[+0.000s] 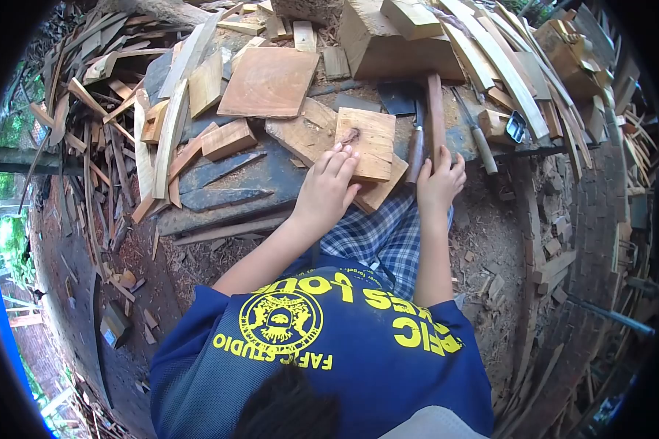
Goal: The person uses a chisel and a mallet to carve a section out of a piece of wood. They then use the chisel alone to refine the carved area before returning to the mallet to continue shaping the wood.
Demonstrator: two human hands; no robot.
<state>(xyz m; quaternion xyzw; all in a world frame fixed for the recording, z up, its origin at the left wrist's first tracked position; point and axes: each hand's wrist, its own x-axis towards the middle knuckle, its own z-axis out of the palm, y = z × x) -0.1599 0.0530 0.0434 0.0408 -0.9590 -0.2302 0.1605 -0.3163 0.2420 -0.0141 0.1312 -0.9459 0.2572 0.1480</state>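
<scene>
A square wooden block [375,135] with a dark knot lies near the front edge of the work surface, partly over another wood piece [379,192]. My left hand [328,186] rests on the block's left side, fingers spread over its edge. Right of the block, my right hand [441,179] is at the lower end of an upright-lying wooden handle [435,110], fingers bent around or against it; the grip is partly hidden. Between block and handle lies a tool with a dark wooden handle [415,154].
A flat square board [269,80] lies behind on the dark work surface [223,179]. A large block [395,55] stands at the back. A chisel-like tool [483,150] and small black container [515,126] are at the right. Wood strips and offcuts surround the surface.
</scene>
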